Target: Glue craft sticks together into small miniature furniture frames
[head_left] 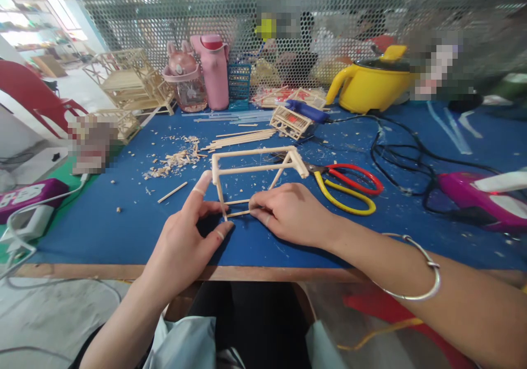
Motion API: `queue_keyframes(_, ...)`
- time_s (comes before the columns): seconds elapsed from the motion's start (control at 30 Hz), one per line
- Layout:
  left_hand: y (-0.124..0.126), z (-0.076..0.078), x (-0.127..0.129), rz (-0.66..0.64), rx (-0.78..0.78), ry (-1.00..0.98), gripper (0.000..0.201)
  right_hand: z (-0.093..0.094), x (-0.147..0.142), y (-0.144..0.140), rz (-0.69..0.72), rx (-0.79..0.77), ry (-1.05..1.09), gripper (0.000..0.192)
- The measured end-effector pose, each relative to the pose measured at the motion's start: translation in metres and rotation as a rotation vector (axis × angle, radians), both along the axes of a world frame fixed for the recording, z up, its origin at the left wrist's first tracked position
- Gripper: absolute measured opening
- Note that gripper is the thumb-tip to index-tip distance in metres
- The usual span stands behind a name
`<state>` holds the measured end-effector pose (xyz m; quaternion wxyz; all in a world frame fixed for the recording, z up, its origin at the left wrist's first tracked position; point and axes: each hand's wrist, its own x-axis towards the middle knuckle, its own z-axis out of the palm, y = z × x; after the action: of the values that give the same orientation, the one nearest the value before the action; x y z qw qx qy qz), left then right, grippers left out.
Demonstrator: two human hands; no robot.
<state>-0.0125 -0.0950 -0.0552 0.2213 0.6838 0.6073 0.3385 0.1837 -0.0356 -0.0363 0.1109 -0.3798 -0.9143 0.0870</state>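
Nearest the camera, the left hand (187,237) rests on the blue-topped counter (123,221), its fingers (202,184) spread: the forefinger reaches up to the near left corner of the open box-shaped frame of pale wooden sticks (255,166), while the thumb presses the foot of that corner post at about 5 o'clock from the fingertip. The frame stands on the counter between the two hands and just beyond them. The right hand (292,212) lies at 3 o'clock from the left, with a silver bangle (415,292) on its wrist; its fingers are pressed together, pinching the frame's lower front stick. At 2 o'clock from this hand lie red-and-yellow-handled scissors (349,185) (blades toward the frame). A scatter of wood shavings (175,160) sits at 10 o'clock from the frame.
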Motion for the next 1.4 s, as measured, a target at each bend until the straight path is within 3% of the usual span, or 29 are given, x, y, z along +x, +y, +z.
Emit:
queue_keyframes(0.2, 0.004, -0.010, 0.005, 0.025, 0.007, -0.306, 0.068, 0.000, 0.000, 0.001, -0.036, -0.060, 0.039, 0.015)
queue_keyframes(0.37, 0.004, -0.008, 0.011, 0.039, -0.055, -0.499, 0.072, 0.000, -0.001, 0.000, -0.049, -0.083, 0.050, 0.015)
queue_keyframes(0.8, 0.011, -0.007, 0.014, 0.149, -0.109, -0.520, 0.073, 0.000, 0.002, 0.000, 0.013, -0.120, 0.135, 0.013)
queue_keyframes(0.97, 0.009, -0.005, 0.015, 0.170, -0.101, -0.518, 0.071, 0.020, 0.031, 0.011, 0.100, -0.417, 0.122, 0.016)
queue_keyframes(1.07, 0.008, -0.006, 0.015, 0.183, -0.077, -0.525, 0.071, 0.024, 0.047, 0.023, -0.012, -0.608, 0.065, 0.016)
queue_keyframes(1.17, 0.009, -0.007, 0.015, 0.196, -0.074, -0.535, 0.071, 0.016, 0.045, 0.030, -0.177, -0.650, 0.137, 0.035)
queue_keyframes(1.27, 0.010, -0.008, 0.015, 0.201, -0.075, -0.532, 0.071, 0.003, 0.030, 0.029, -0.174, -0.631, 0.264, 0.056)
queue_keyframes(1.4, 0.011, -0.008, 0.013, 0.178, -0.066, -0.533, 0.068, -0.008, 0.016, 0.023, -0.096, -0.523, 0.364, 0.041)
